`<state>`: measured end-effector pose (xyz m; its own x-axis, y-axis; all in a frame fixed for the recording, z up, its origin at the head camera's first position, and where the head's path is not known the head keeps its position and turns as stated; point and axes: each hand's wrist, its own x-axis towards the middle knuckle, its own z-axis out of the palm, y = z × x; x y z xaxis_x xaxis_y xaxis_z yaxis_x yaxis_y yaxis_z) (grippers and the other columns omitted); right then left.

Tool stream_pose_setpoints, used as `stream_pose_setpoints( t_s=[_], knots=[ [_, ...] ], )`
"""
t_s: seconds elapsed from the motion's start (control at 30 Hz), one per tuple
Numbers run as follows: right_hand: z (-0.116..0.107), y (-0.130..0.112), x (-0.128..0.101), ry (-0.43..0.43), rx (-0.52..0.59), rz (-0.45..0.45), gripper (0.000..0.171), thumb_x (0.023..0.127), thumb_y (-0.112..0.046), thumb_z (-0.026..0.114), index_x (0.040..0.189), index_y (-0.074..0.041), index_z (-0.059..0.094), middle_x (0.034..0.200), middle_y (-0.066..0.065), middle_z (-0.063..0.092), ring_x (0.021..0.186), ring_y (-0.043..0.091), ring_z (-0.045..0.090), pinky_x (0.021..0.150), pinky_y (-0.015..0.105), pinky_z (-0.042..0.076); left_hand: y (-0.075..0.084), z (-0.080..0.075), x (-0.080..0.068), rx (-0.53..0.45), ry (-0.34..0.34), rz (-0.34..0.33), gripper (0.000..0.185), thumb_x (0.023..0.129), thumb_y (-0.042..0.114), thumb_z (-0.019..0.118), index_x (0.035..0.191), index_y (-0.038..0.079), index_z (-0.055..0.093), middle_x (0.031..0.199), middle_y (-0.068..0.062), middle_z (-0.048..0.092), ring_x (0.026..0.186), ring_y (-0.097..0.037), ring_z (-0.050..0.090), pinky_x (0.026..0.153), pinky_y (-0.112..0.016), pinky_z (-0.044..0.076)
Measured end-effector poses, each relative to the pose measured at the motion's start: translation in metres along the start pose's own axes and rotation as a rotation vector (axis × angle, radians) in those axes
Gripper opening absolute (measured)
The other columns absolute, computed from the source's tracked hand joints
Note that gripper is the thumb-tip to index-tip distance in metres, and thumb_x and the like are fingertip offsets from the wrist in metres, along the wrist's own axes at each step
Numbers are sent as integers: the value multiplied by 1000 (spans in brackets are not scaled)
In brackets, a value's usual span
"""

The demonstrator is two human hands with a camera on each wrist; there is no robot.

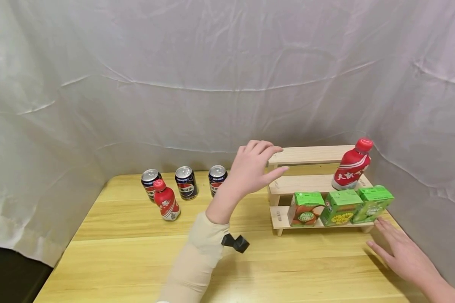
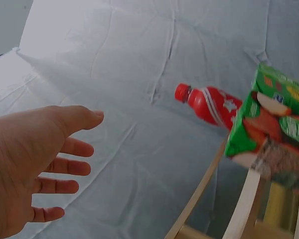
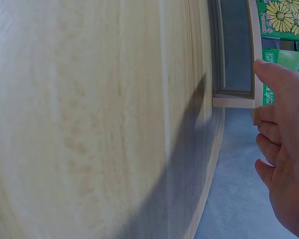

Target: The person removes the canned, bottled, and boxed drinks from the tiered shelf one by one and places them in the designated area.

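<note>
My left hand (image 1: pixel 252 168) is raised at the left end of a three-tier wooden shelf (image 1: pixel 307 155), fingers spread with nothing in them. In the left wrist view its thumb and fingertips stand apart. My right hand (image 1: pixel 403 254), also holding nothing, has its fingertips right at the front right corner of the lowest tier; the right wrist view shows its fingers (image 3: pixel 271 134) beside the shelf's end. On the lowest tier stand an apple drink carton (image 1: pixel 306 210), a carton with yellow flowers (image 1: pixel 341 208) and a green carton (image 1: pixel 373 204). Behind them, a red bottle (image 1: pixel 351 166) stands upright on the middle tier.
To the left on the wooden table (image 1: pixel 117 252) stand three dark soda cans, one left (image 1: pixel 148 185), one middle (image 1: pixel 186 187) and one right (image 1: pixel 217 179), partly behind my left arm. Another red bottle (image 1: pixel 167 206) stands before the left can. Grey cloth (image 1: pixel 174 105) hangs behind the table.
</note>
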<state>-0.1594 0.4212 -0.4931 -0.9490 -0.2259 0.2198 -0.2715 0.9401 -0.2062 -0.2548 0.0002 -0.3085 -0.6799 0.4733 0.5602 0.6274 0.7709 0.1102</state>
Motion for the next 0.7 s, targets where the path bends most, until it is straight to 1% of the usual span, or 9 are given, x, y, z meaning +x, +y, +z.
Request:
stream_pose_setpoints(
  t_s=[0.17, 0.33, 0.43, 0.53, 0.7],
  knots=[
    [-1, 0, 1, 4, 4, -7, 72, 98, -34, 57, 147, 11, 29, 152, 35, 26, 147, 46, 14, 114, 20, -19, 13, 7, 16, 7, 14, -17, 50, 91, 60, 54, 129, 28, 59, 128, 8, 60, 121, -16, 50, 92, -35, 42],
    [-2, 0, 1, 16, -4, -22, 72, 97, -33, 57, 146, 11, 30, 151, 35, 27, 149, 43, 10, 112, 16, -20, 26, 16, 30, -17, 17, -34, 51, 91, 61, 54, 130, 29, 59, 128, 9, 60, 121, -16, 51, 91, -34, 42],
    [-2, -1, 1, 17, -8, -26, 71, 97, -33, 57, 146, 12, 30, 152, 35, 26, 149, 41, 8, 111, 15, -20, 35, 23, 37, -38, 4, -50, 51, 91, 61, 54, 131, 30, 58, 129, 9, 60, 122, -17, 51, 91, -34, 42],
    [-2, 0, 1, 20, -11, -29, 71, 97, -33, 58, 146, 12, 30, 152, 35, 26, 149, 41, 9, 111, 13, -20, 45, 31, 44, -56, -13, -75, 52, 91, 63, 53, 131, 30, 57, 129, 10, 60, 123, -16, 50, 91, -33, 42],
    [0, 0, 1, 26, -15, -32, 71, 97, -33, 58, 146, 11, 30, 152, 34, 26, 149, 42, 11, 110, 12, -20, 59, 47, 57, -89, -78, -139, 55, 90, 67, 50, 135, 35, 53, 133, 14, 56, 125, -12, 46, 95, -31, 41]
  ],
)
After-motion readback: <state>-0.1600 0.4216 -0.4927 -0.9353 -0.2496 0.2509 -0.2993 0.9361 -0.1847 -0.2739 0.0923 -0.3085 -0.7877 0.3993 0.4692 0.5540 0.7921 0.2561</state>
